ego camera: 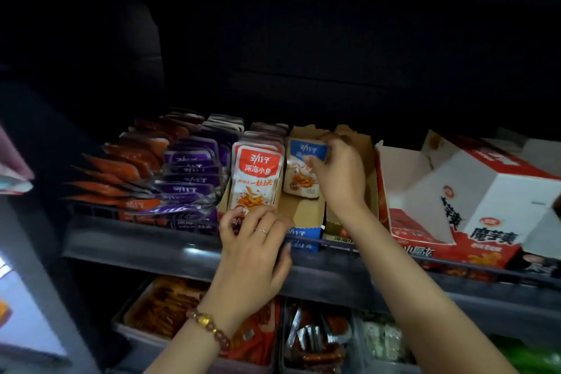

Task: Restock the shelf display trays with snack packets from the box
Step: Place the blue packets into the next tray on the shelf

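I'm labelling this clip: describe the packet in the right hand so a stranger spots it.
On the upper shelf, find the blue-fronted tray right of the red packets. The packet stands in it, pinched by the right hand; it alone is blue-topped.

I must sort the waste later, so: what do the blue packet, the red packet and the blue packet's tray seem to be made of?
The blue packet, pinched by the right hand: likely thin printed plastic film; it looks soft and slightly shiny. The red packet: same film, same sheen. The tray: cardboard, dull brown inside, printed blue on its front.
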`<state>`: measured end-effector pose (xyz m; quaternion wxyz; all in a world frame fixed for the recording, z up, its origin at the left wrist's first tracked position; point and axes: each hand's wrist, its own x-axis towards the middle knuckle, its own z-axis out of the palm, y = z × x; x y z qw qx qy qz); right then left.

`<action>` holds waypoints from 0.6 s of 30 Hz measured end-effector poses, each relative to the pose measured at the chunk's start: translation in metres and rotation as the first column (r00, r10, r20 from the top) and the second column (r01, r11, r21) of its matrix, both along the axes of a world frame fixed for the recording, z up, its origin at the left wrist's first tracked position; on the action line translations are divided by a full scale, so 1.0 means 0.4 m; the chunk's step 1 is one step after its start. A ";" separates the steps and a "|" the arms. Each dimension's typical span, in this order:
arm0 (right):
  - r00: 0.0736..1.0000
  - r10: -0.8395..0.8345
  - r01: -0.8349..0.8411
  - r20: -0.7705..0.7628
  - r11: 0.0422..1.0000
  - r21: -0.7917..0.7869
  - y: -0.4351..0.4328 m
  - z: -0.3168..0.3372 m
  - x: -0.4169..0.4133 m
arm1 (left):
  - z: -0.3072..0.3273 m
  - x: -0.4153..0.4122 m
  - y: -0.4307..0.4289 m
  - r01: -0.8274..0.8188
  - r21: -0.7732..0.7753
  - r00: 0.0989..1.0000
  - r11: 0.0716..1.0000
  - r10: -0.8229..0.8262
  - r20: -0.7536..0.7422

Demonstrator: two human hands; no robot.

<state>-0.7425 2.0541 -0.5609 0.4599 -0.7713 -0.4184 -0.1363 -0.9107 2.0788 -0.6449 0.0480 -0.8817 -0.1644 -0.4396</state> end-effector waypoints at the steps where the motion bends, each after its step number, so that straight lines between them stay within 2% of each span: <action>1: 0.997 -0.069 0.071 0.046 0.997 -0.039 0.001 0.004 -0.001 | -0.003 0.001 0.002 0.006 -0.007 1.000 1.000 -0.006 -0.001; 4: 0.973 -0.193 0.209 0.124 0.969 -0.133 0.002 0.008 -0.003 | -0.002 0.001 0.004 0.021 -0.028 1.000 0.999 -0.021 -0.003; 6: 0.963 -0.231 0.250 0.142 0.959 -0.132 0.004 0.009 -0.012 | 0.001 0.001 0.002 0.035 -0.042 0.999 0.998 -0.036 -0.001; 12: 0.954 -0.271 0.283 0.124 0.956 -0.084 0.009 0.014 -0.034 | 0.010 -0.005 0.004 0.052 -0.047 0.999 0.998 -0.053 -0.013; 15: 0.930 -0.290 0.320 0.228 0.941 -0.108 0.009 0.011 -0.039 | 0.011 -0.006 0.003 0.050 -0.042 0.999 0.998 -0.050 -0.012; 18: 0.918 -0.212 0.269 0.334 0.953 -0.136 0.010 0.006 -0.045 | 0.010 -0.005 0.001 0.043 -0.043 0.999 0.998 -0.043 -0.014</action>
